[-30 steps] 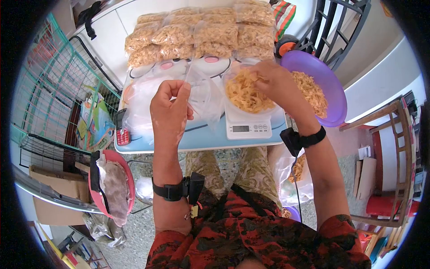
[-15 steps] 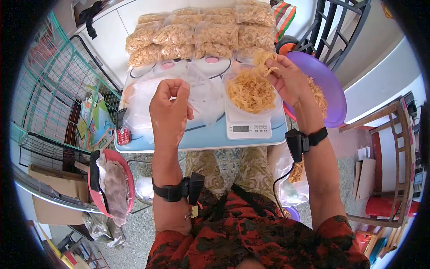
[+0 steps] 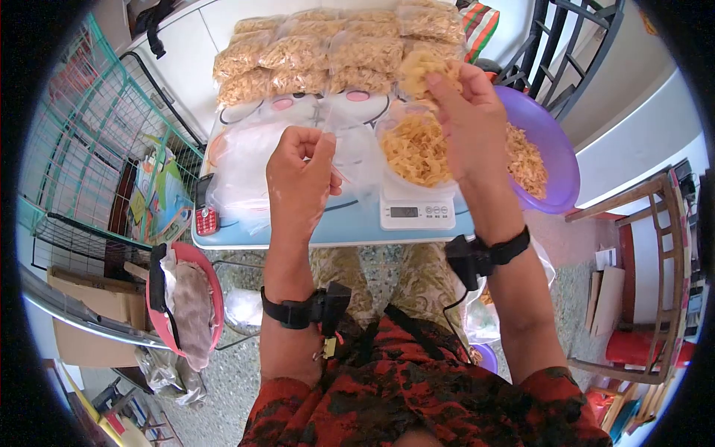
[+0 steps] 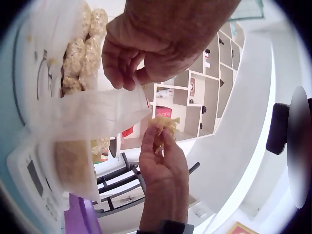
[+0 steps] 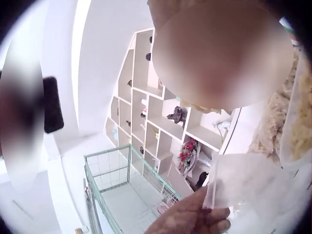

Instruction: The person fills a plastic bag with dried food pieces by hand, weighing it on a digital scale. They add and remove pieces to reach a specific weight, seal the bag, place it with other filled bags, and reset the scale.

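Yellow strips (image 3: 421, 70) in outstretched right hand (image 3: 475, 125)

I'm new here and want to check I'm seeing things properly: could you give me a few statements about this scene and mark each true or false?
1. The right hand holds yellowish pieces. True.
2. The scale stands on the floor. False: the white scale stands on the table.
3. The left hand pinches a translucent bag. True.
4. The purple basin has nothing in it. False: the purple basin contains shredded food.
5. Filled bags are piled toward the far side of the table. True.
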A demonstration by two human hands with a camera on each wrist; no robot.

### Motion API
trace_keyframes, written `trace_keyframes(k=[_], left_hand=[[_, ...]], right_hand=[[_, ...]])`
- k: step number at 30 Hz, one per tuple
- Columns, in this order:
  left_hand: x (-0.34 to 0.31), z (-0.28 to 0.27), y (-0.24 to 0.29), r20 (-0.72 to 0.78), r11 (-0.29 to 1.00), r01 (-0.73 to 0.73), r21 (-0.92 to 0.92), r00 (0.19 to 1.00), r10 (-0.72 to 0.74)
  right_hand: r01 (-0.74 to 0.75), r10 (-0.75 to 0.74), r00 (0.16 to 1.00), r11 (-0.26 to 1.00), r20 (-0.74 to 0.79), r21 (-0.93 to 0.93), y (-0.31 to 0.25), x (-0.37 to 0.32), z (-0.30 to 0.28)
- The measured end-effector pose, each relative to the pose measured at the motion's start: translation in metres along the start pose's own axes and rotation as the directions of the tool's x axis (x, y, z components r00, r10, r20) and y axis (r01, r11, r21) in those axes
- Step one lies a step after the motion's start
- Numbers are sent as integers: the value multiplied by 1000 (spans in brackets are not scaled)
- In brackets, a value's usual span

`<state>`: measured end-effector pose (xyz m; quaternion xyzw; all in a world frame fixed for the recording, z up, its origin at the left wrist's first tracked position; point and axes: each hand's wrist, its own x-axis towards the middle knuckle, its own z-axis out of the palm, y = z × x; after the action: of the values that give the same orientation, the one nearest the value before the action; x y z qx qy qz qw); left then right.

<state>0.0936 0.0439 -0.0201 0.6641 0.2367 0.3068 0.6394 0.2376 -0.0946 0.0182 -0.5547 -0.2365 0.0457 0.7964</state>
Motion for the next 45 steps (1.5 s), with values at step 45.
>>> trace_keyframes(k=[45], left_hand=[[-2,-24,4,-86,998,-63,12,994,63]], right_hand=[[612,83,665,510,743,-605,-7,-30,56]])
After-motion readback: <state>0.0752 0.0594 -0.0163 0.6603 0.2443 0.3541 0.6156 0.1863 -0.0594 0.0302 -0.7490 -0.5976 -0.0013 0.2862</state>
